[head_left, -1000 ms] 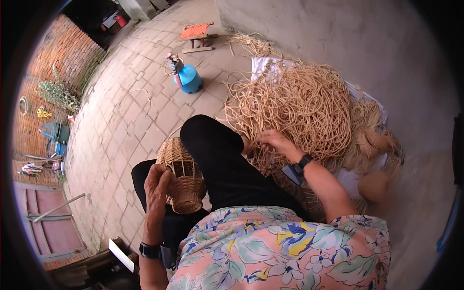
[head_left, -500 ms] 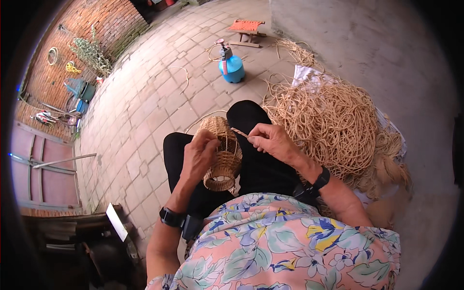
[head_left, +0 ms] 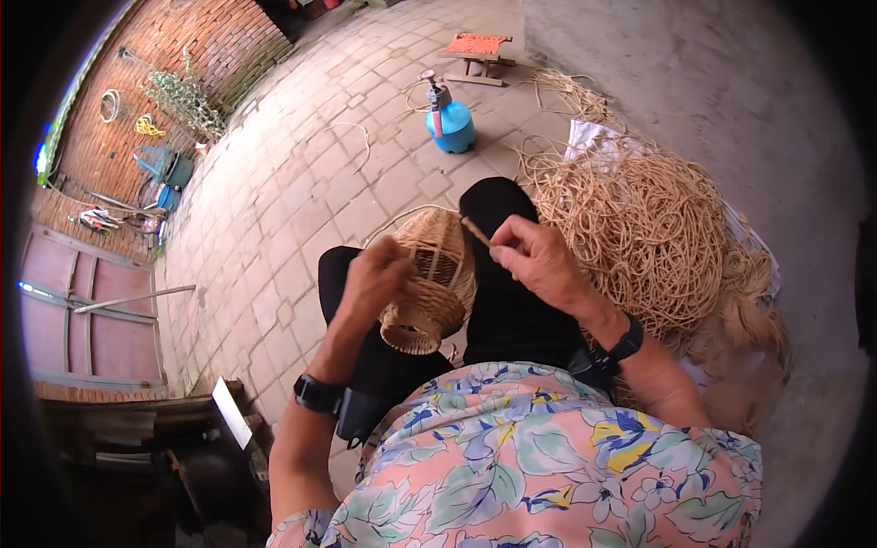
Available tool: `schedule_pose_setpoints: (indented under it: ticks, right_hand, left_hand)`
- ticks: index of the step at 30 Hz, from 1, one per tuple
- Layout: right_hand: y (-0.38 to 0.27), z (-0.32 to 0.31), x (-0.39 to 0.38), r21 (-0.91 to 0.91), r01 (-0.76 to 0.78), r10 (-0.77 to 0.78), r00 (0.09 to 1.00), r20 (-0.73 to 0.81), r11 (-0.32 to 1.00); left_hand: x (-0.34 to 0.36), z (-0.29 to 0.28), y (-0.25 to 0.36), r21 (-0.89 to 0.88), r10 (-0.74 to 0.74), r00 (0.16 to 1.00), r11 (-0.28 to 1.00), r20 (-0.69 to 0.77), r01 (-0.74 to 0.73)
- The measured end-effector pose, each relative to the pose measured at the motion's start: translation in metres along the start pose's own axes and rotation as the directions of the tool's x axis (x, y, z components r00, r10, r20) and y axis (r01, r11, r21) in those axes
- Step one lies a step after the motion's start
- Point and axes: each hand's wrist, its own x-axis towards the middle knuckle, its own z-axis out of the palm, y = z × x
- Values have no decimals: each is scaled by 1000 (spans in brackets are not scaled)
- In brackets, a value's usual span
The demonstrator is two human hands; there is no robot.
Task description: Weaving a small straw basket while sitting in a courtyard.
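Left hand [head_left: 376,281]: over the left side of the woven basket [head_left: 440,294], fingers curled inward, fingertips at the basket's open-ribbed middle. Slight blur; cannot tell whether they are closed on a rib or only resting there.

Right hand [head_left: 545,267]: to the right of the basket and apart from it, above the right thigh. Thumb and forefinger pinched together on a short length of cord [head_left: 477,232]; remaining fingers folded toward the palm. Cord projects left and far from the pinch, its free end close to the basket's far right side; contact cannot be told.

Basket: between the knees of the black trousers [head_left: 498,301], tilted, round mouth toward the near side. Close weave at the far end and at the near neck, bare ribs between.

Surroundings: large heap of tan rope [head_left: 639,228] to the right, partly on white cloth [head_left: 592,142]. Far side, on the paving [head_left: 292,210]: blue spray bottle [head_left: 451,128], with a low orange-topped stool [head_left: 477,46] beyond it.
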Motion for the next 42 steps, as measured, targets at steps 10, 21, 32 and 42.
schedule_pose_setpoints:
  ticks: [10, 21, 32, 42]
  right_hand:
    - [-23, 4, -4, -66, 109, -100, 986, 133, 992]
    - [13, 32, 2, -461, 177, -44, 958, 285, 870]
    - [29, 41, 10, -309, 188, -117, 965, 234, 932]
    - [-18, 50, 27, 543, -135, -22, 962, 273, 829]
  left_hand:
    - [-40, -22, -44, -380, -22, 980, 924, -196, -55]
    - [-21, 16, 27, 820, 644, 711, 224, 281, -527]
    - [10, 19, 37, 768, 381, 785, 239, 488, -594]
    - [-10, -19, 63, 576, 675, 736, 579, 58, -577]
